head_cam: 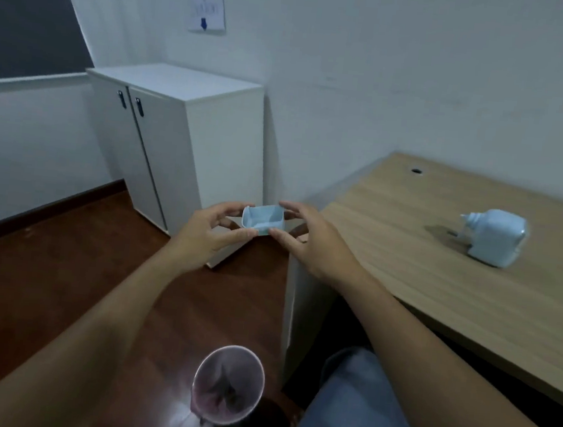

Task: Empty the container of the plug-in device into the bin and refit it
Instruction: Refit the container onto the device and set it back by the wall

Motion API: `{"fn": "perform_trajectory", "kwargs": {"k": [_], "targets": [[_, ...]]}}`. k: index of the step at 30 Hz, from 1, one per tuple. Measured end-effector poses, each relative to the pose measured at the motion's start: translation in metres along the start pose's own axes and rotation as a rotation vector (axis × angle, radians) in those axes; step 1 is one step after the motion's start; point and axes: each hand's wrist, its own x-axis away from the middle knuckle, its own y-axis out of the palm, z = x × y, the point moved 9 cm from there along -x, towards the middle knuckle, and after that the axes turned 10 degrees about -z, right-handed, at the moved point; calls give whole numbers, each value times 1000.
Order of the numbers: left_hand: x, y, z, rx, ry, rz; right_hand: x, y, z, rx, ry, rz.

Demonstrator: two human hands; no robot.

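Observation:
A small light-blue open container (263,219) is held in the air at the left corner of the desk, its opening facing up towards me. My left hand (211,232) pinches its left end and my right hand (305,238) pinches its right end. The pale blue plug-in device (494,237) lies on its side on the wooden desk (437,290), far to the right of both hands, with its plug pins pointing left. A round bin (228,385) with a pink liner stands on the floor below my arms, near my knee.
A white two-door cabinet (183,148) stands against the wall behind the hands. The floor is dark red-brown wood. My leg in blue trousers (353,413) is beside the bin. A cable hole (416,171) sits at the desk's far edge.

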Motion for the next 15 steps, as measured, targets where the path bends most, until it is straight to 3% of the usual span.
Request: {"fn": "perform_trajectory", "kwargs": {"k": [4, 8, 12, 15], "targets": [[-30, 34, 39, -13, 37, -60, 32, -69, 9, 84, 36, 94], [-61, 93, 72, -17, 80, -196, 75, -155, 38, 283, 60, 306], [-92, 163, 97, 23, 88, -359, 128, -229, 80, 402, 228, 524], [-114, 205, 105, 7, 104, -426, 166, -257, 122, 334, 351, 606]]}}
